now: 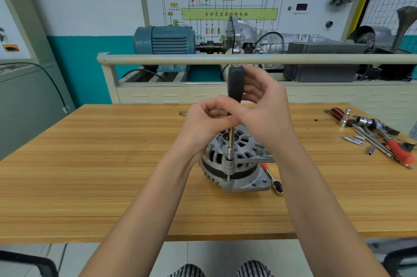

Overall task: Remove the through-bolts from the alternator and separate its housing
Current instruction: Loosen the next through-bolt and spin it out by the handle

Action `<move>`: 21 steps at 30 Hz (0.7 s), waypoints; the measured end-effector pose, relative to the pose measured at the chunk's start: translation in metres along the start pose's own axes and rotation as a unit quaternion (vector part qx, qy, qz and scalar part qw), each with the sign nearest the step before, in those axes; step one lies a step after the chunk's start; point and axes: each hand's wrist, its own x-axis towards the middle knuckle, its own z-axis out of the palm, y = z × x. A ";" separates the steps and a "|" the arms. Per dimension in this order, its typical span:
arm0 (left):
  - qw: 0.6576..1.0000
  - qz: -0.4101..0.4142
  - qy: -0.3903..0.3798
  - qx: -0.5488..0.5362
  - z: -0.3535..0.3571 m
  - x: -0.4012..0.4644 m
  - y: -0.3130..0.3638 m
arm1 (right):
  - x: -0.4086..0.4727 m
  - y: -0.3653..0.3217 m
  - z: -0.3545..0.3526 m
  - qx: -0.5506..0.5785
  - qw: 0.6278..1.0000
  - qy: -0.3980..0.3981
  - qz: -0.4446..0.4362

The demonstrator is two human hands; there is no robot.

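The alternator [234, 161] stands on end mid-table [90, 175], its housing halves together, so separation is not yet done. A nut driver [234, 87] stands upright on a through-bolt [228, 177] at its near edge. The right hand [266, 109] grips the black handle; the left hand [207, 118] pinches the shaft just above the alternator. Loose bolts [354, 140] lie well right, perhaps some already out.

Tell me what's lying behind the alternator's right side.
A small ratchet with an orange-red handle lies on the table beside the alternator; the alternator's mounting flange hides part of its handle.
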 end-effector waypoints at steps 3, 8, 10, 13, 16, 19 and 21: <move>0.999 0.023 0.011 0.037 0.003 0.002 -0.001 | 0.001 0.000 0.000 -0.009 0.999 0.046 -0.009; 0.992 -0.018 -0.114 -0.049 -0.008 -0.003 0.003 | 0.000 0.005 -0.006 0.055 0.998 -0.003 0.012; 0.993 -0.019 -0.098 -0.064 -0.008 -0.003 0.002 | 0.000 0.005 -0.007 0.075 0.997 -0.028 0.022; 0.999 0.000 -0.015 -0.044 -0.004 0.000 0.001 | 0.000 0.003 -0.004 0.037 0.998 -0.039 0.011; 1.000 0.015 0.001 -0.017 -0.002 0.003 0.000 | 0.002 0.003 -0.003 0.001 1.000 0.009 -0.010; 0.998 -0.007 -0.060 -0.021 -0.004 0.001 0.003 | 0.004 0.003 -0.007 0.015 1.000 0.000 -0.002; 0.990 -0.026 -0.122 -0.060 -0.006 -0.002 0.003 | 0.004 0.003 -0.008 0.063 0.997 -0.035 0.021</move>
